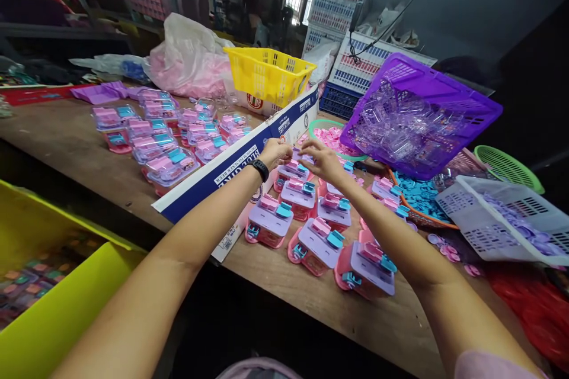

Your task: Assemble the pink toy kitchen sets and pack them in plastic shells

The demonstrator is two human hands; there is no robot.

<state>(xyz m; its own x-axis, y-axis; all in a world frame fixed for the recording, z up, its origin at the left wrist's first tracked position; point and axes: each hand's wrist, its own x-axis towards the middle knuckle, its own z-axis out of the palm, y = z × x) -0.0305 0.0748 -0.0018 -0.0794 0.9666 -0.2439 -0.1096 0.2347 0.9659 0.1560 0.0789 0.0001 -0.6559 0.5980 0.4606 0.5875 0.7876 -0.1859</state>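
My left hand (276,153), with a black band on the wrist, reaches over the far end of a group of small plastic toy boxes. Its fingers are curled together; whatever they hold, if anything, is hidden. Just right of it, my right hand (326,161) has its thumb and fingers apart over the same spot. Beneath both hands is a toy box (293,170) with a lilac top. Nearer to me stand several like it, such as a pink-bodied toy box (269,219) with pink and blue pieces on top.
A blue and white cardboard strip (240,169) divides the table (284,275). Left of it stand toy boxes with clear covers (171,166). Behind are a yellow basket (271,74) and a tilted purple basket (462,92) of clear parts. A white basket (462,207) holds lilac pieces at right.
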